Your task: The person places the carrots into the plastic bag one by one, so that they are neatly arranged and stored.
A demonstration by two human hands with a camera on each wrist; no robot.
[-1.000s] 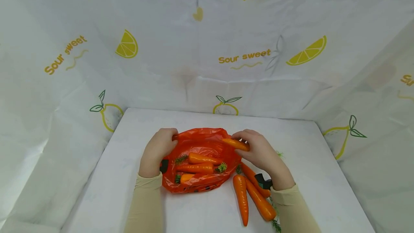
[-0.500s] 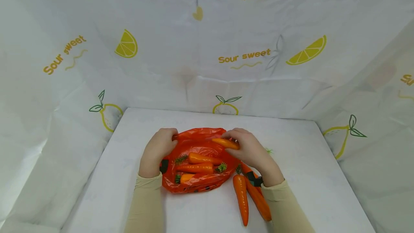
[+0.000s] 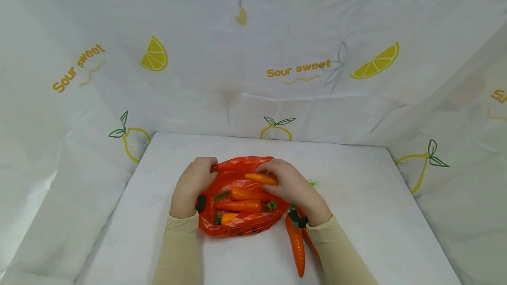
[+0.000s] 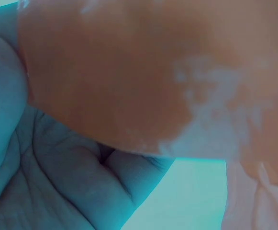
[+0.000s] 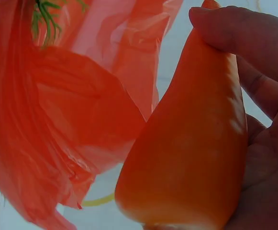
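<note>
Gripping an orange carrot (image 3: 260, 179) between thumb and fingers, the right hand (image 3: 288, 183) holds it over the mouth of a red plastic bag (image 3: 237, 169), while the fingers of the left hand (image 3: 192, 186) clasp the bag's left edge. Just below the right fingertips, three more carrots (image 3: 239, 206) show inside the bag; farther from those fingers, near the right wrist, loose carrots (image 3: 296, 247) lie on the white table (image 3: 352, 179), and well beyond all the fingers hangs a lemon-printed cloth (image 3: 214, 56).
</note>
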